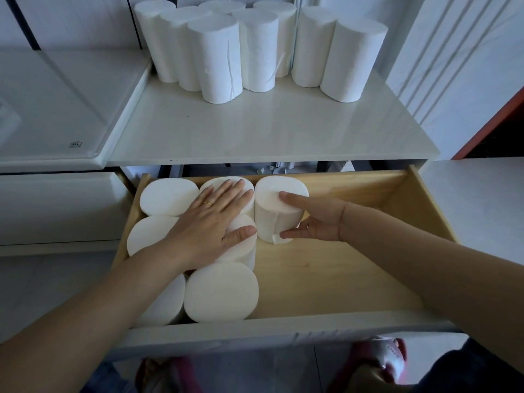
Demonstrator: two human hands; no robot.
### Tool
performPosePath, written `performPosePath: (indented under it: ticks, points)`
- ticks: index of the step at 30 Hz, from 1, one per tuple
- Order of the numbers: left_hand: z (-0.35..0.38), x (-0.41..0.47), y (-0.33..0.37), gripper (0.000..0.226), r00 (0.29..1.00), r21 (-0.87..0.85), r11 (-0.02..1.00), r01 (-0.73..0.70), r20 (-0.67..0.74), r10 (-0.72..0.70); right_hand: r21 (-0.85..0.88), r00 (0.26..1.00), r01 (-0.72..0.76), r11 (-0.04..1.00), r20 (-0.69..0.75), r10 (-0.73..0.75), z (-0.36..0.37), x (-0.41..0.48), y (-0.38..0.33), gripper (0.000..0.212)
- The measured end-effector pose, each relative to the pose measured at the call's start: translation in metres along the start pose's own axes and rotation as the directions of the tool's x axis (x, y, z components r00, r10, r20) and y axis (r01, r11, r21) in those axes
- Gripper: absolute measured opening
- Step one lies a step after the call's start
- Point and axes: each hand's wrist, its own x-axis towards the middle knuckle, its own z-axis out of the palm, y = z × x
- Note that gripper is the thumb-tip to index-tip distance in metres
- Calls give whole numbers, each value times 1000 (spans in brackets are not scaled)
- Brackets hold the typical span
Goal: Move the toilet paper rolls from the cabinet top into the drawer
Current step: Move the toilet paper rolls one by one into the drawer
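Several white toilet paper rolls [218,58] stand upright at the back of the white cabinet top [269,131]. Below it the wooden drawer [397,199] is pulled out, with several rolls [221,293] packed upright in its left half. My left hand [215,219] lies flat, fingers spread, on the tops of the middle rolls. My right hand [314,219] grips one roll [276,205] at the drawer's back, thumb on its side and fingers on its top edge; the roll stands on the drawer floor beside the packed ones.
The drawer's right half shows bare wood floor [340,273]. A white appliance lid [56,109] adjoins the cabinet on the left. A white wall panel [453,66] rises at the right. My feet in pink slippers [388,361] are under the drawer front.
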Motion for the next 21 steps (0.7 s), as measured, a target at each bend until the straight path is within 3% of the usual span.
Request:
performPosePath:
  ticks: [2, 4, 6, 8, 10, 13, 14, 18, 21]
  points:
    - [-1, 1, 1, 80, 1000, -11, 1000, -1, 3, 1, -78, 1000, -17, 997, 18, 18, -2, -3, 0, 68]
    - [-5, 8, 4, 80, 1000, -17, 1000, -4, -21, 4, -321, 999, -22, 947, -50, 7, -6, -7, -8, 71]
    - [-9, 20, 9, 78, 996, -4, 1000, -13, -83, 12, -650, 974, 49, 758, -137, -181, -17, -14, -26, 61]
    - [-14, 38, 18, 75, 988, 18, 999, -27, -152, 29, -790, 849, 187, 584, -170, -501, -34, -18, -52, 55]
    - [-16, 59, 26, 73, 983, 33, 999, -40, -178, 45, -770, 650, 311, 557, -254, -716, -52, -22, -79, 46]
    - [-14, 87, 31, 72, 985, 62, 998, -10, -169, 21, -785, 377, 339, 519, -392, -839, -74, -10, -115, 52]
    - [-12, 94, 31, 73, 986, 72, 997, 8, -167, 5, -777, 340, 356, 519, -410, -846, -79, -2, -127, 59]
    - [-7, 110, 32, 76, 977, 153, 987, 58, -213, -25, -698, 349, 449, 557, -438, -829, -94, 31, -168, 89]
    - [-3, 111, 33, 72, 968, 162, 984, 67, -249, -25, -617, 337, 537, 575, -468, -817, -95, 50, -197, 89]
